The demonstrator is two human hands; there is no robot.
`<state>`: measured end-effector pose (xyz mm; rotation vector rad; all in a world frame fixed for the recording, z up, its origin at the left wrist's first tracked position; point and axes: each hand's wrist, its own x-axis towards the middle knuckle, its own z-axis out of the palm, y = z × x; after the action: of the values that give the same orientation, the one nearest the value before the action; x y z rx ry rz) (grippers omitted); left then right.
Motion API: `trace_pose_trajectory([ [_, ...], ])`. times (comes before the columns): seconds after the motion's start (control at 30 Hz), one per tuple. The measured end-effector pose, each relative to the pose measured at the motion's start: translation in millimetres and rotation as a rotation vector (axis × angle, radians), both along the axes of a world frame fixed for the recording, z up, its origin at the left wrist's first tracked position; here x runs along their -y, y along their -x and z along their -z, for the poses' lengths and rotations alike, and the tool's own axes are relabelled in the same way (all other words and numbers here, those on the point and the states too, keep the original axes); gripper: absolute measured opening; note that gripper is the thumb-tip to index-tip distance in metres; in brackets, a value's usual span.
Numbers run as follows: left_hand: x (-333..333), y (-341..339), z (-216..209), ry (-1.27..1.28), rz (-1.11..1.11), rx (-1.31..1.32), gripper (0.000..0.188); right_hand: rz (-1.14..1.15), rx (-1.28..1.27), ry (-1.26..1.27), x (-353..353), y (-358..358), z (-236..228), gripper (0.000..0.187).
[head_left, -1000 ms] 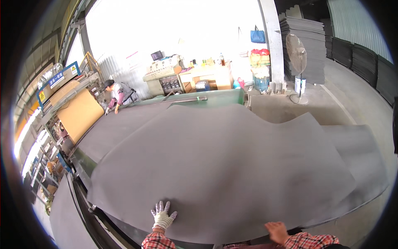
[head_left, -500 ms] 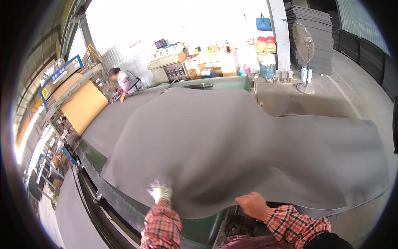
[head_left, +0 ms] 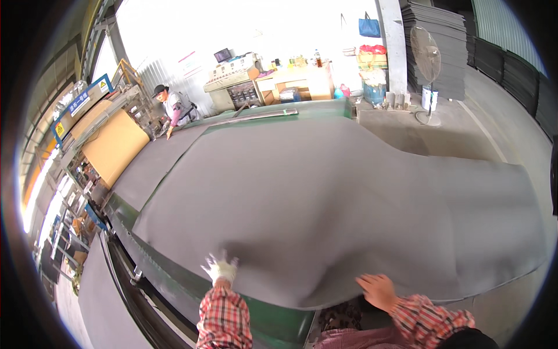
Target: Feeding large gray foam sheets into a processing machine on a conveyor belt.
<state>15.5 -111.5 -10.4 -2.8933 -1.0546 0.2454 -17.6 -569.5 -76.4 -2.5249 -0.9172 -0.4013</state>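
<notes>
A large dark grey flexible sheet (head_left: pixel 279 192) lies across the green conveyor belt (head_left: pixel 279 323), its surface rippled near me. My left hand (head_left: pixel 221 269), in a white glove, rests on the sheet close to its near edge with fingers spread. My bare right hand (head_left: pixel 379 292) is at the near edge further right, fingers stretched out over the sheet; whether its thumb is under the edge I cannot tell. On the right the sheet reaches onto another grey sheet or stack beneath it. A second grey sheet (head_left: pixel 157 154) lies further along the belt, towards the machine.
A co-worker (head_left: pixel 176 107) leans over the belt's far side beside a machine with a tan roller (head_left: pixel 116 148). Behind stand a control console (head_left: pixel 232 75), a wooden desk (head_left: pixel 296 84) and a standing fan (head_left: pixel 426 55). Stacked grey sheets (head_left: pixel 436 46) rise at the back right.
The raised sheet has settled flatter, and a gap of green belt now shows between it and the further sheet. My right hand has moved right and its fingers have opened out.
</notes>
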Motion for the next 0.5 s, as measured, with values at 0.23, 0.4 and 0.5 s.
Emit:
trace_pose_trajectory([
  [0.23, 119.2, -14.7, 25.1, 0.197, 0.601, 0.157, 0.072, -0.144, 0.116, 0.030, -124.5, -31.3, -44.6, 0.031],
  [0.4, 57.7, -38.3, 31.2, 0.136, 0.406, 0.078, 0.072, -0.510, -0.206, -0.202, -0.8, 61.6, 1.2, 0.029],
  [0.5, -15.9, -53.7, 13.4, -0.198, 0.005, -0.492, 0.079, 0.137, -0.513, 0.073, 115.9, 57.6, 42.7, 0.020],
])
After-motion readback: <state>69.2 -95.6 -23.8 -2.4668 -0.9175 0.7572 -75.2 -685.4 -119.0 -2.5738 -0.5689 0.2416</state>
